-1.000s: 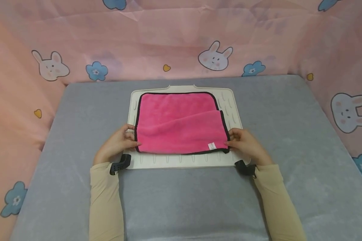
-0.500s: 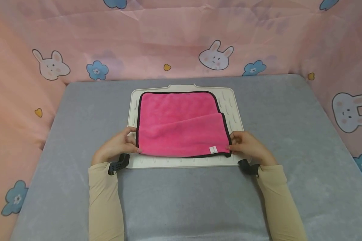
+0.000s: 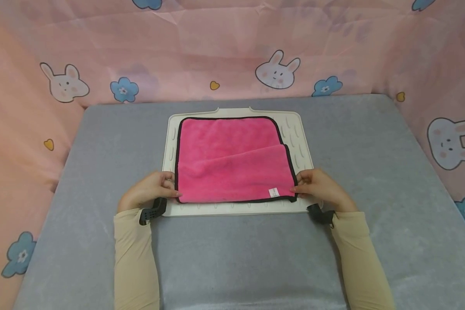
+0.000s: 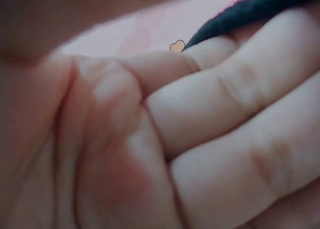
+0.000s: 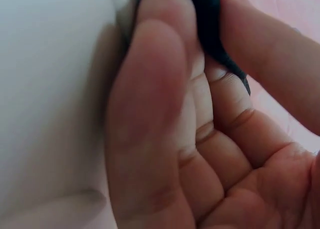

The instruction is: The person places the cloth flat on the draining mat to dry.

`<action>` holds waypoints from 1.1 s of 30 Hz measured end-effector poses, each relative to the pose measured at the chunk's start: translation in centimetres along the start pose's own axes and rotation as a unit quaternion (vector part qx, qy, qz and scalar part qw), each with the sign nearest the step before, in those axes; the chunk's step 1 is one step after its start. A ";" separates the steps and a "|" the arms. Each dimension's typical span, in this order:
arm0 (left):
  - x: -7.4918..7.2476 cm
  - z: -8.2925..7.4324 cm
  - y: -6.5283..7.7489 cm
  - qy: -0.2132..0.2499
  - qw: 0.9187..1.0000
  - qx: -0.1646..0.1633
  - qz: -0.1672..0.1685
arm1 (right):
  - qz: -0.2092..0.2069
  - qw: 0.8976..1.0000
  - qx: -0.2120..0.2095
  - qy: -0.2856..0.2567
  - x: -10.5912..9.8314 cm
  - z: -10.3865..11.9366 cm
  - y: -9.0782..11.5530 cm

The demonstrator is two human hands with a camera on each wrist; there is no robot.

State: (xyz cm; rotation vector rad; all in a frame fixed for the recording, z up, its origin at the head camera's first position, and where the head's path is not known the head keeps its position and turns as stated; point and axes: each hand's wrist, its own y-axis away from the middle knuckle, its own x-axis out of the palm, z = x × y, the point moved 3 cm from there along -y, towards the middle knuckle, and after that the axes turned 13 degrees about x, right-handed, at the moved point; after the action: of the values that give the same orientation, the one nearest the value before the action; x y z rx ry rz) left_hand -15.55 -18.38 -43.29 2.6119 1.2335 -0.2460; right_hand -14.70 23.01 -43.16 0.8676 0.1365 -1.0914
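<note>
A pink towel (image 3: 228, 137) with black edging lies folded on a cream ridged board (image 3: 201, 209); its upper layer slants across the lower one. A small white label (image 3: 273, 192) shows near its front right corner. At the front left corner, my left hand (image 3: 149, 189) pinches the towel, thumb on top and fingers beneath. My right hand (image 3: 321, 187) pinches the front right corner the same way. In the left wrist view, fingers (image 4: 215, 99) run under the black edging (image 4: 240, 19). The right wrist view has the black edging (image 5: 209, 29) between thumb and fingers.
The board lies on a grey cloth-covered table (image 3: 248, 258). A pink curtain (image 3: 178, 51) with rabbits and flowers rises behind the table and along its sides. A black wrist mount (image 3: 153, 211) sits at the left cuff, another at the right.
Both hands have drawn the towel's front edge slightly toward the person and a little to the right. The left fingers have shifted nearer the front corner. In the last half second, little moves.
</note>
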 end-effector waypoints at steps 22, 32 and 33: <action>1.6 -0.3 0.8 0.005 1.000 -0.027 -0.001 | 0.074 0.996 -0.018 -0.041 -0.2 -0.6 1.0; -1.3 -0.1 -0.6 -0.039 0.998 -0.028 -0.030 | 0.049 0.996 -0.048 -0.063 -1.9 -1.5 -0.1; -1.7 0.0 -1.0 -0.050 0.998 -0.029 -0.034 | 0.042 0.996 -0.047 -0.065 -2.2 -1.5 -0.3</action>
State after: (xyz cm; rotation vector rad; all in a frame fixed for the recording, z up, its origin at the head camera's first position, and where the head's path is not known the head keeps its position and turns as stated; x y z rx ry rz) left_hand -17.45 -19.01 -43.01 2.4787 1.2780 -0.3434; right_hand -15.51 25.51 -43.22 0.7090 0.0417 -1.0518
